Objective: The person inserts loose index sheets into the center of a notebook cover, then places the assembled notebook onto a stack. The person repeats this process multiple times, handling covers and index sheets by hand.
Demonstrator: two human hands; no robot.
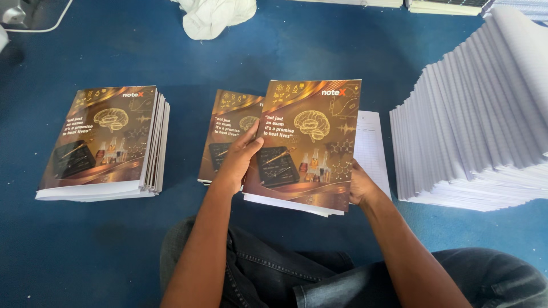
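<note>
A blue floor [285, 57] carries everything. Toward its right edge leans a tall stack of white ruled sheets [485, 114]; toward the left edge lies a pile of brown-covered notebooks [105, 142]. In the middle, the left hand [237, 162] and right hand [359, 185] clamp a notebook [308, 142] by its sides, above another cover [228, 131]. A white cloth [217, 17] lies at the far edge.

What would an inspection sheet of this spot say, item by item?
Surface: blue floor, person seated on it.
Job's things: brown-covered notebook held by both hands; finished notebook pile at left; loose covers and lined sheet beneath.
Clutter: white cloth.
Hands: left hand and right hand grip the notebook's edges.
Cables: white cable.
Surroundings: tall stack of white paper at right.
</note>
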